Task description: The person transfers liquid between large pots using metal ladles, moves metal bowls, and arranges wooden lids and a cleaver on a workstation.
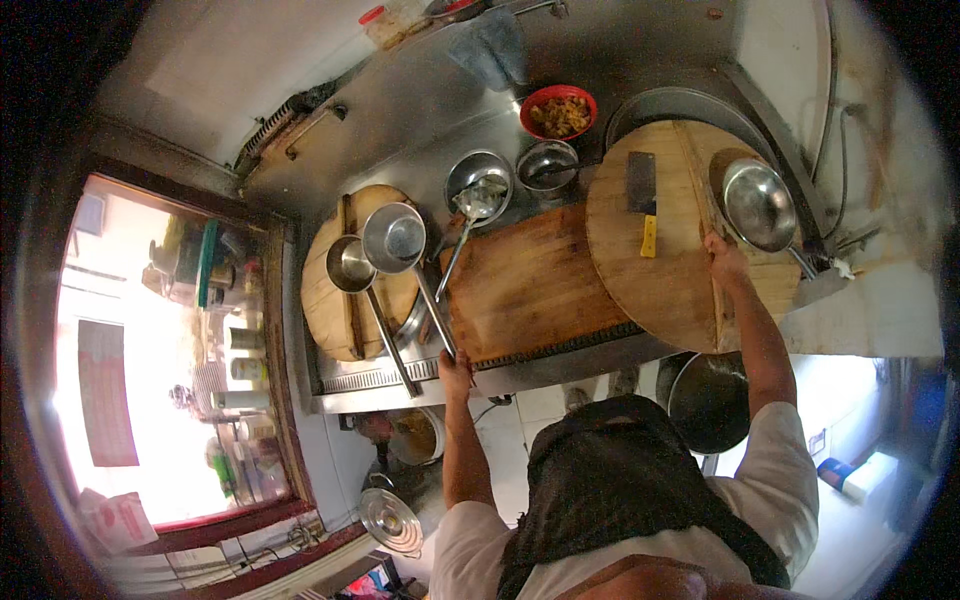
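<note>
My left hand [456, 374] is closed round the end of a long metal handle. That handle belongs to a deep steel ladle [394, 238], whose bowl hangs over a round wooden lid [325, 270] at the left. A second steel ladle [350, 264] lies beside it, its handle reaching the counter's front edge. On the right, my right hand [727, 262] grips the raised wooden bar of a large round wooden lid [640, 290]. A cleaver [642, 200] with a yellow handle rests on that lid, left of the bar. A shiny steel ladle [758, 205] lies right of the bar.
Between the lids lies a rectangular wooden board [530, 285]. Behind it stand a steel bowl with a ladle [479, 188], a dark-looking pot [547, 168] and a red bowl of food [557, 112]. Below the counter are a large dark pot [708, 405] and another pot [412, 437].
</note>
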Demonstrator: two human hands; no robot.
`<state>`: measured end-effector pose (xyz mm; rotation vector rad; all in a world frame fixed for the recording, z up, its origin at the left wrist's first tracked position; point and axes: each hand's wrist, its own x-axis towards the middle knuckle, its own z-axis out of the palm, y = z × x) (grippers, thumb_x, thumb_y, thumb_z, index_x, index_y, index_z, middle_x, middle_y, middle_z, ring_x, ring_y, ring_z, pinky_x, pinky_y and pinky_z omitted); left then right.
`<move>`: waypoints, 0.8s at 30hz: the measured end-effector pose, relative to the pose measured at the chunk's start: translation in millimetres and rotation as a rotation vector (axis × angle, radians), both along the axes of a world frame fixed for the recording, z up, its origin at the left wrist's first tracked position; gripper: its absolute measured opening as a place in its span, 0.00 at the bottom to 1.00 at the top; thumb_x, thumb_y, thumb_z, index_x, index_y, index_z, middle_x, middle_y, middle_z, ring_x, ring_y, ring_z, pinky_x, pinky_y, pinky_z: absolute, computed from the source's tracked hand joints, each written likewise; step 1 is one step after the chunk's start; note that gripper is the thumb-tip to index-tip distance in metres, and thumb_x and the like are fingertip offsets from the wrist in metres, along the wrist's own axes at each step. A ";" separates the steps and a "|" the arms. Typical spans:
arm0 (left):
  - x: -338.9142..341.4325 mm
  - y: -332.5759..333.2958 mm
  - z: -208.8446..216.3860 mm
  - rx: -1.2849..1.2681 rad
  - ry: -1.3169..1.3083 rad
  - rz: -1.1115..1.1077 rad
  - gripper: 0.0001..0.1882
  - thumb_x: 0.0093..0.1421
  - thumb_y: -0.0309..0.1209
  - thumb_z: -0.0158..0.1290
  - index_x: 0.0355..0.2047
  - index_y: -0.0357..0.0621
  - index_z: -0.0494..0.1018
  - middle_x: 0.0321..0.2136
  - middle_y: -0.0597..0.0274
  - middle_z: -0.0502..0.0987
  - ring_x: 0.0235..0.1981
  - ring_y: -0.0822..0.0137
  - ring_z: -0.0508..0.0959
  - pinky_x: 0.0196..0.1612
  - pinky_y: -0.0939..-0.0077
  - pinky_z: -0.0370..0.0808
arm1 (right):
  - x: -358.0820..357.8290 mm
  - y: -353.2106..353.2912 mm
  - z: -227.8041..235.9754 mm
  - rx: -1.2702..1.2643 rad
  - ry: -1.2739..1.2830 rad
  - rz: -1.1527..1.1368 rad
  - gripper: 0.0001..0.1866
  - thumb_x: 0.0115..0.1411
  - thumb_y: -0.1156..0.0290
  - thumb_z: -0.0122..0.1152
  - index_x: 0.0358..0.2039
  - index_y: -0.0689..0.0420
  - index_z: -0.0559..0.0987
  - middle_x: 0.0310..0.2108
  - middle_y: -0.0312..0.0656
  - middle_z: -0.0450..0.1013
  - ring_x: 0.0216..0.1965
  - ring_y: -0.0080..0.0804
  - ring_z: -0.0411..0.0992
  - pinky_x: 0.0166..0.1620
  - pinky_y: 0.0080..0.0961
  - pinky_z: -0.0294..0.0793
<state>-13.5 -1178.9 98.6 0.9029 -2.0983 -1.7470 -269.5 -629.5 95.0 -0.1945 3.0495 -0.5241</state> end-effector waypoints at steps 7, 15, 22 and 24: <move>24.5 17.6 26.7 0.027 -0.176 0.188 0.06 0.58 0.28 0.48 0.33 0.38 0.66 0.14 0.67 0.66 0.12 0.77 0.63 0.14 0.80 0.59 | -57.7 -0.7 8.2 -0.260 0.024 0.003 0.12 0.56 0.67 0.52 0.40 0.49 0.66 0.30 0.40 0.69 0.30 0.35 0.68 0.33 0.35 0.66; 24.8 34.4 12.2 -0.065 -0.211 0.273 0.17 0.55 0.32 0.50 0.43 0.36 0.66 0.18 0.57 0.72 0.15 0.68 0.71 0.19 0.71 0.67 | -125.7 36.2 -39.7 -0.137 0.033 0.240 0.12 0.57 0.67 0.52 0.42 0.50 0.66 0.31 0.39 0.68 0.30 0.35 0.67 0.33 0.33 0.66; 1.5 49.3 12.6 -0.316 -0.183 0.278 0.16 0.54 0.31 0.52 0.41 0.35 0.67 0.21 0.53 0.75 0.18 0.63 0.75 0.22 0.69 0.71 | -149.0 41.9 -35.5 -0.143 0.002 0.266 0.13 0.57 0.67 0.51 0.43 0.51 0.66 0.31 0.39 0.68 0.31 0.35 0.66 0.34 0.32 0.66; 2.3 49.3 -0.8 -0.144 -0.208 0.241 0.18 0.55 0.32 0.51 0.46 0.37 0.66 0.32 0.51 0.75 0.35 0.60 0.75 0.37 0.69 0.71 | -139.8 41.1 -26.9 -0.165 -0.013 0.236 0.13 0.57 0.67 0.51 0.43 0.51 0.66 0.31 0.39 0.67 0.31 0.35 0.66 0.34 0.31 0.66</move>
